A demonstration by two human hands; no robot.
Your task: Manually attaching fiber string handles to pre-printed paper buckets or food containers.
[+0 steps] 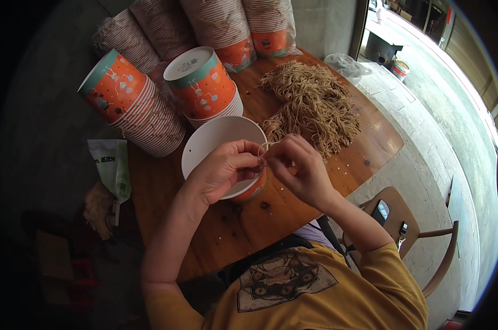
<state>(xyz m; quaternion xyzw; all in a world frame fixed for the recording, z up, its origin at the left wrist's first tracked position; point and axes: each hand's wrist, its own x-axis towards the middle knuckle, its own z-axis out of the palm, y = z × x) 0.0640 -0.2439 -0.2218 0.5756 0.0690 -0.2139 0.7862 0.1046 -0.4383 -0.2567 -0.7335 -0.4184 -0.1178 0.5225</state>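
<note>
Hands meet over a white-lined paper bowl (216,144) on the wooden worktop (293,209): the left hand (224,168) grips its near rim, fingers pinched with the right hand (298,168) on a thin strand of noodles (271,144). One noodle heap (309,104) lies beyond. Two orange bowl stacks (133,104) lie nearby; four wrapped stacks (216,25) stand behind.

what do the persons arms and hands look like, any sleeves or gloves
Both hands are bare: no gloves show on the left hand or the right hand, and no rings or watch can be made out. The forearms are uncovered too. Short mustard-yellow sleeves of a T-shirt end around the upper arms; the shirt has a dark printed graphic on the chest.
</note>
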